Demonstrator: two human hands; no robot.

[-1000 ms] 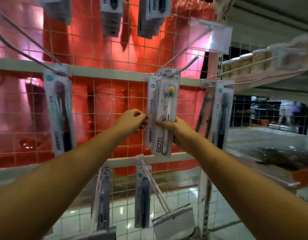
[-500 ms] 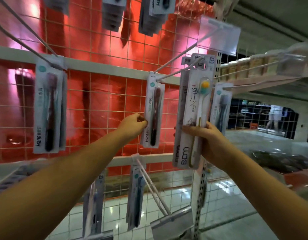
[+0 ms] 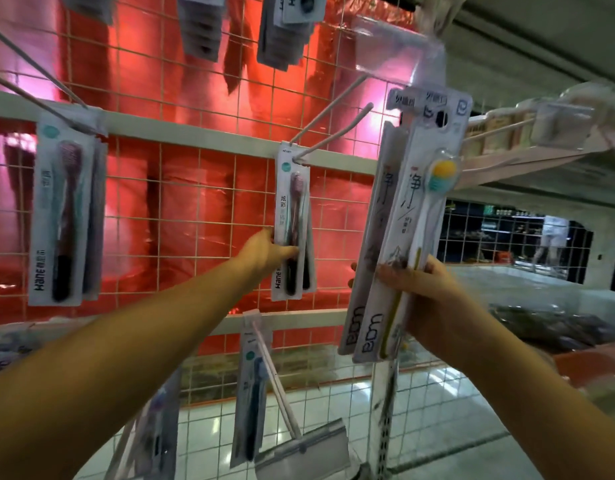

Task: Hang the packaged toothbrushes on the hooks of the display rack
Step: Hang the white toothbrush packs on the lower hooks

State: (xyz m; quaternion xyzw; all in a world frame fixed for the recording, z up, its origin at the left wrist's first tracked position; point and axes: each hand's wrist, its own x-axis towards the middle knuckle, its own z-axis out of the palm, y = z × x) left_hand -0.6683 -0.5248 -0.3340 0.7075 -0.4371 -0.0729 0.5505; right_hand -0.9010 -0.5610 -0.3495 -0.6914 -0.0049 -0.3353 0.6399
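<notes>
- Right hand (image 3: pixel 434 303) gripping two white packaged toothbrushes (image 3: pixel 399 244) by the lower half, thumb across the front, fingers curled behind; packs held upright, off any hook, to the right of the middle hook (image 3: pixel 333 131).
- Left hand (image 3: pixel 268 251) pinching the lower part of the hanging Hane pack (image 3: pixel 292 223), thumb on the front; pack hung at the back end of that same hook, against the wire grid (image 3: pixel 202 209).
- Advisable now: keep the hanging pack pressed back with the left hand, so the front of the hook remains free.
- Then bring the top holes of the held packs level with the hook tip, both holes lined up together, and slide straight along the wire, without tilting.
- Grip low on the packs gives less control of the top edge; probably better to go slowly at the tip.
- Readable on the held packs: "edm" at the bottom, one large Chinese character near the yellow and teal brush head.
- Readable on the hanging pack and on the far left packs (image 3: pixel 62 216): "Hane"; small print too blurred.
</notes>
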